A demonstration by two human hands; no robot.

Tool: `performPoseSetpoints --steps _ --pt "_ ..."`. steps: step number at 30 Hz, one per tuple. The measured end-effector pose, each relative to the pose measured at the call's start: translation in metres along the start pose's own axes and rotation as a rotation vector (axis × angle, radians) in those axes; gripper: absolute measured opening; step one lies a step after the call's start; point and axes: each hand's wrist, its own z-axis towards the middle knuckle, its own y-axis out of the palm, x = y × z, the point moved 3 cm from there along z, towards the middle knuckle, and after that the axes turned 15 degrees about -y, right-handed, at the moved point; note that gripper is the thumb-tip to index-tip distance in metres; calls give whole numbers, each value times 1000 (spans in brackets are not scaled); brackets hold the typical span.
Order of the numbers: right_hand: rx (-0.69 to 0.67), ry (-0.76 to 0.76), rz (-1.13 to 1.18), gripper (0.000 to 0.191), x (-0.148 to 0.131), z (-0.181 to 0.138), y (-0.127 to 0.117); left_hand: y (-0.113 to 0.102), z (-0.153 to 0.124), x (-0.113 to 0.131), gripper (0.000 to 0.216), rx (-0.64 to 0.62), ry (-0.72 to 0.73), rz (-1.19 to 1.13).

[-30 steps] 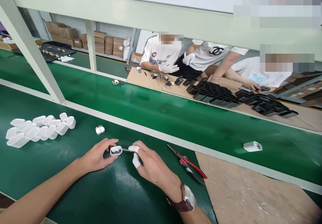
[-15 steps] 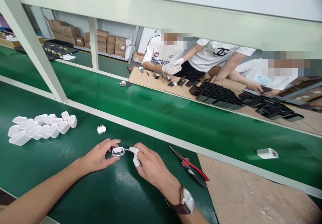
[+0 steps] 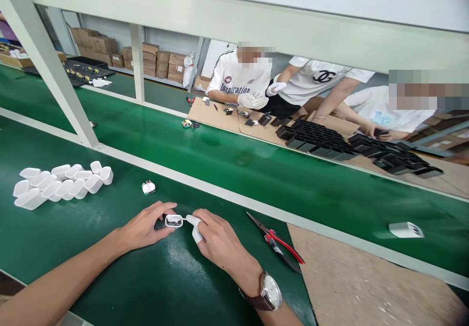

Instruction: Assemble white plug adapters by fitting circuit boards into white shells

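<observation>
My left hand [image 3: 144,227] pinches a small white charger shell [image 3: 173,221] with its open end facing me, resting on the green mat. My right hand [image 3: 216,240], with white finger cots on two fingers, holds a thin metal tool whose tip reaches the shell's right side. A watch sits on my right wrist. Another small white part [image 3: 148,187] lies just beyond my left hand.
Several empty white shells [image 3: 60,185] are grouped at the left. Red-handled pliers [image 3: 275,241] lie right of my hand beside a brown board [image 3: 359,282]. A white charger [image 3: 405,229] rides the green conveyor [image 3: 256,170]. People across work over black trays [image 3: 322,140].
The white charger on the conveyor has drifted rightward. My right hand has closed in slightly on the shell. The view has shifted a little.
</observation>
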Motion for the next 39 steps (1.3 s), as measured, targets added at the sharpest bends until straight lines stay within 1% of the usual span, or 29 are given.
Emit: performPoseSetpoints --steps 5,8,13,14,16,19,21,23,27,30,32,34,36,37,39 --pt "38 10 31 27 3 -3 -3 -1 1 3 58 -17 0 4" --pt "37 22 46 28 6 -4 -4 -1 0 1 59 -30 -15 7" --pt "87 120 72 35 23 -11 -1 -6 -2 2 62 -22 -37 4" --pt "85 133 54 37 27 -13 2 -8 -2 4 61 -10 -19 8" --pt "44 140 4 38 33 -16 11 -11 -2 9 53 17 70 23" --pt "-19 148 -29 32 36 -19 22 -13 -2 15 28 16 213 80" --pt "-17 157 -13 26 36 -19 25 -11 -2 16 20 7 240 114" --pt "4 163 -1 23 35 -18 25 -11 -2 17 22 18 263 105" --pt "42 178 3 23 35 -18 29 -13 -3 22 30 56 323 49" --pt "78 189 -9 19 35 -18 35 -12 -2 24 30 63 324 36" --pt "99 189 -25 18 35 -19 39 -9 -2 22 26 58 294 14" --pt "117 178 -32 17 35 -19 42 -7 1 17 18 64 192 -61" --pt "126 171 -35 18 35 -19 44 -9 5 9 7 94 -7 -255" --pt "126 172 -38 18 36 -19 44 -12 8 5 7 114 -130 -388" --pt "123 173 -46 17 37 -19 45 -17 13 -4 18 156 -340 -656"
